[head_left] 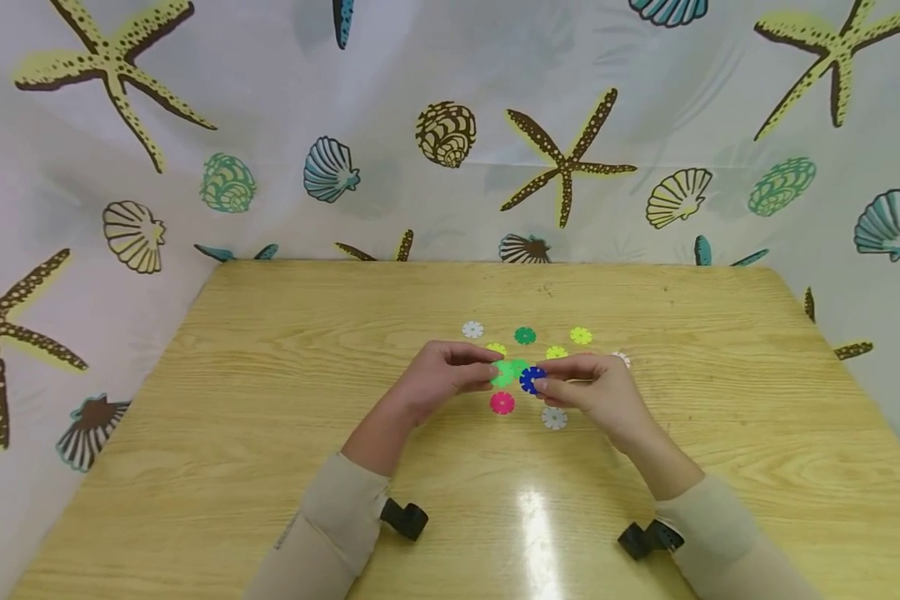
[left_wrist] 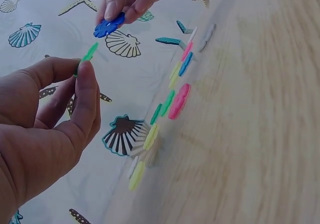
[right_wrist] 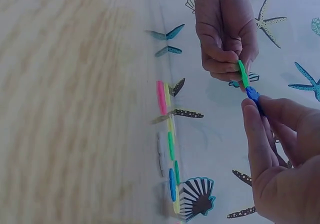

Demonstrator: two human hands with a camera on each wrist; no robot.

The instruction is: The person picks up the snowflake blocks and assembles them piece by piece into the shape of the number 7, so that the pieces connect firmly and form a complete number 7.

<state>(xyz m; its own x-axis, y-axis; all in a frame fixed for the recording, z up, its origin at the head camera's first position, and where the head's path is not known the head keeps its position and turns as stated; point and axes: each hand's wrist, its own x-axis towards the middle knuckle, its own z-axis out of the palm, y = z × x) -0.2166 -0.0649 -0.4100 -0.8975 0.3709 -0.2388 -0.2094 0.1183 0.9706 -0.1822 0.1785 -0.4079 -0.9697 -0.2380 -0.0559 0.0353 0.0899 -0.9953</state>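
Note:
Between thumb and fingers, my left hand (head_left: 441, 382) pinches a light green notched disc (head_left: 502, 375). My right hand (head_left: 603, 396) pinches a dark blue notched disc (head_left: 529, 380) by its edge. Both discs are held up above the table, side by side. Seen from the left wrist, a small gap separates the green disc (left_wrist: 90, 52) from the blue disc (left_wrist: 108, 26). Below and around the hands lie more flat notched discs: a pink disc (head_left: 502, 403), a dark green disc (head_left: 525, 335) and a yellow disc (head_left: 581, 336). The hands hide parts of some.
A white disc (head_left: 555, 418) lies nearest me, another white disc (head_left: 472, 330) at the far left of the group. The wooden table (head_left: 270, 375) runs back to a hanging white cloth (head_left: 390, 100) printed with shells and starfish. Each sleeve carries a black wrist device (head_left: 405, 518).

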